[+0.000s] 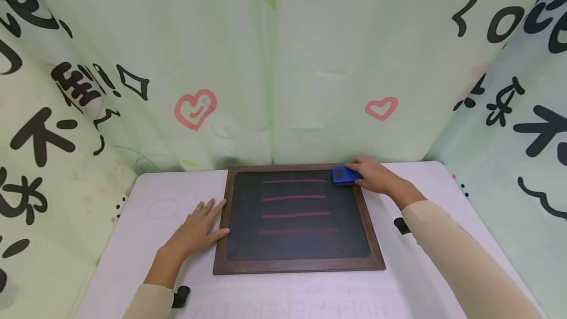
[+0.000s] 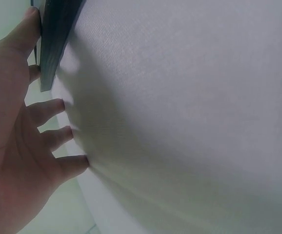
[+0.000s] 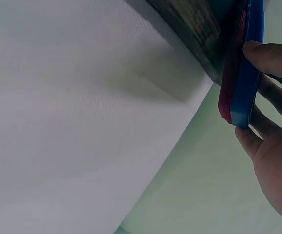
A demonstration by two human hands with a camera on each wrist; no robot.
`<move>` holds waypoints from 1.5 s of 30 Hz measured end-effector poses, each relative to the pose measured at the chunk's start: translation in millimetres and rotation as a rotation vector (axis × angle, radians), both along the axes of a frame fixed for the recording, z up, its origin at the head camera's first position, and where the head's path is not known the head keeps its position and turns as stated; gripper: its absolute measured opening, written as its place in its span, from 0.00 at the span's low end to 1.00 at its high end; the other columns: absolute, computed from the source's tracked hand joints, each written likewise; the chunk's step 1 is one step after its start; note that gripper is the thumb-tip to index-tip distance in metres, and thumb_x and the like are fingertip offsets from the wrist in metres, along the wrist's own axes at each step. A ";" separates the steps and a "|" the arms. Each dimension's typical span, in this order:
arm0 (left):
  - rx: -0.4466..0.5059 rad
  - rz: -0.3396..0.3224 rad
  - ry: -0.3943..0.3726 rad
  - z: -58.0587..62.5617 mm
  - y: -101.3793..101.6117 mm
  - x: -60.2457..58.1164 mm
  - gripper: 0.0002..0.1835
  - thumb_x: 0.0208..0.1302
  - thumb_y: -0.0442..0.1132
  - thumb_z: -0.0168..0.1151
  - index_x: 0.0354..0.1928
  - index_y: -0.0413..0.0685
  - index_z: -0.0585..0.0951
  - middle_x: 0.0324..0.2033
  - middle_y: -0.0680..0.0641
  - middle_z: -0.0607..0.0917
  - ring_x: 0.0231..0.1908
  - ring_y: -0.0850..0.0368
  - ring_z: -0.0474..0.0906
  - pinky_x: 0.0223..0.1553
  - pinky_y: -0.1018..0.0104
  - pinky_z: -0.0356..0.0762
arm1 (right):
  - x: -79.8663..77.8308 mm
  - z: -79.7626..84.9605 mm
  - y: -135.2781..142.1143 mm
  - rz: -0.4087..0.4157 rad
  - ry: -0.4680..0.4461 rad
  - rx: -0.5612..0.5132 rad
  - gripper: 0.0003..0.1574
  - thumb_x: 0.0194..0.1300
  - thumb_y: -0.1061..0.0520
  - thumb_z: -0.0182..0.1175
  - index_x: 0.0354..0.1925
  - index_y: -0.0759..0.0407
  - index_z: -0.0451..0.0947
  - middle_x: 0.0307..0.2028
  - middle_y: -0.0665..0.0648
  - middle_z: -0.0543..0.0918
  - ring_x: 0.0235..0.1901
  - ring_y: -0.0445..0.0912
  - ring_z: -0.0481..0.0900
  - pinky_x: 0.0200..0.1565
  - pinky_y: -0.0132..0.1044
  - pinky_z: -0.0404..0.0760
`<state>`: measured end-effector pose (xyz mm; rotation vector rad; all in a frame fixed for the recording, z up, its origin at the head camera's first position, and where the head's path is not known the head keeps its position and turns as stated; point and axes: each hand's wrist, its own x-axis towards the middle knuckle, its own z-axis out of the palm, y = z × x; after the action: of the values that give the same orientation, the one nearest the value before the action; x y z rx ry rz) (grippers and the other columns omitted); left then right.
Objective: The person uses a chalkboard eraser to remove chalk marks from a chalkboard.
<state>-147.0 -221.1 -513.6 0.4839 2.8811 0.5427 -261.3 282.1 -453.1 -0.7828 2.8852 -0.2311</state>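
A wood-framed chalkboard (image 1: 301, 250) lies on the table with several pink horizontal lines drawn on it. My right hand (image 1: 376, 176) grips a blue eraser (image 1: 345, 175) at the board's top right corner, right of the uppermost line. In the right wrist view the eraser (image 3: 248, 87) shows a dark red pad facing the board, with thumb and fingers around its blue back. My left hand (image 1: 195, 233) rests at the left side of the frame, thumb on its edge and fingers spread. The left wrist view shows several fingertips of this hand (image 2: 24, 131) touching the tabletop.
The white table (image 1: 164, 210) extends around the board. A pale green curtain (image 1: 310, 63) with hearts and black lettering hangs close behind the table and along both sides. Black bands (image 1: 180, 297) sit at the wrists.
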 end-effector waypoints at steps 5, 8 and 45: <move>-0.001 -0.002 0.003 -1.0 0.4 -0.9 0.44 0.72 0.61 0.62 0.81 0.50 0.59 0.77 0.29 0.61 0.75 0.22 0.54 0.66 0.21 0.59 | -1.2 -1.5 -2.6 0.010 0.006 0.000 0.33 0.68 0.66 0.67 0.69 0.69 0.73 0.60 0.70 0.77 0.59 0.65 0.74 0.60 0.60 0.76; -0.005 0.001 -0.004 -0.9 0.4 -0.3 0.45 0.72 0.62 0.61 0.82 0.50 0.58 0.77 0.29 0.60 0.75 0.22 0.53 0.66 0.21 0.59 | -0.8 -2.4 -4.6 0.013 -0.002 -0.008 0.33 0.68 0.66 0.67 0.69 0.69 0.73 0.60 0.70 0.77 0.59 0.65 0.74 0.61 0.60 0.76; -0.002 0.003 -0.019 1.1 1.6 1.0 0.45 0.71 0.60 0.62 0.82 0.50 0.58 0.77 0.29 0.59 0.75 0.22 0.52 0.66 0.21 0.58 | -12.0 -20.8 -69.6 0.060 -0.042 -0.066 0.35 0.70 0.63 0.65 0.72 0.67 0.70 0.63 0.70 0.75 0.61 0.65 0.76 0.63 0.59 0.76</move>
<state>-146.1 -219.5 -512.4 0.4716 2.8651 0.5413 -273.2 212.5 -473.9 -0.8640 2.8226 -0.3339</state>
